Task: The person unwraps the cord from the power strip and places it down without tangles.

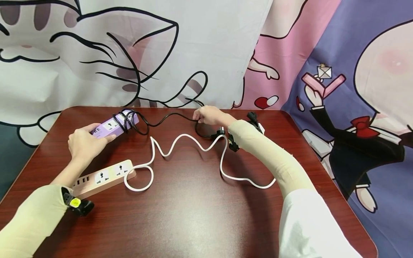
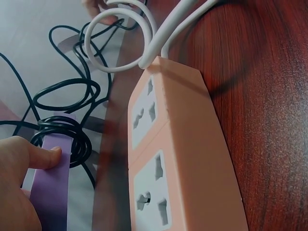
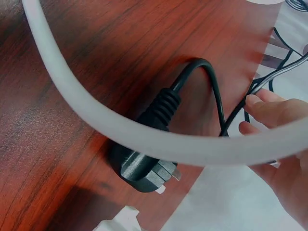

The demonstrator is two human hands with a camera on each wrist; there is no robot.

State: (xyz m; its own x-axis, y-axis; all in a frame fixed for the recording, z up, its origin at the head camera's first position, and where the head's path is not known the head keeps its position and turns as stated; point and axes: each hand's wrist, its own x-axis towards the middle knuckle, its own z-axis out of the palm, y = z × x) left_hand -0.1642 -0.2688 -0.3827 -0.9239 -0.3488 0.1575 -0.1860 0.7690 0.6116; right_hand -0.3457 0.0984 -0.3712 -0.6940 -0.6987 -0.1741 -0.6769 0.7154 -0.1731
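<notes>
A purple power strip (image 1: 109,125) is gripped by my left hand (image 1: 84,142) at the table's back left; in the left wrist view the thumb presses along its side. Several loops of black cord (image 2: 62,132) wrap its far end. From there the cord runs right to my right hand (image 1: 211,116), which pinches it between thumb and fingertips, as the right wrist view shows. The cord's black plug (image 3: 144,154) lies on the table near that hand, prongs showing. An orange-pink power strip (image 1: 106,179) sits below the left hand, its white cord (image 1: 184,135) snaking rightward.
Beyond the right forearm, another black plug (image 1: 252,116) with bundled cord lies beside a white piece partly hidden by the sleeve. The wooden table (image 1: 180,215) ends at a printed cloth (image 1: 222,46) along the back. A black wrist camera (image 1: 80,207) is strapped to the left wrist.
</notes>
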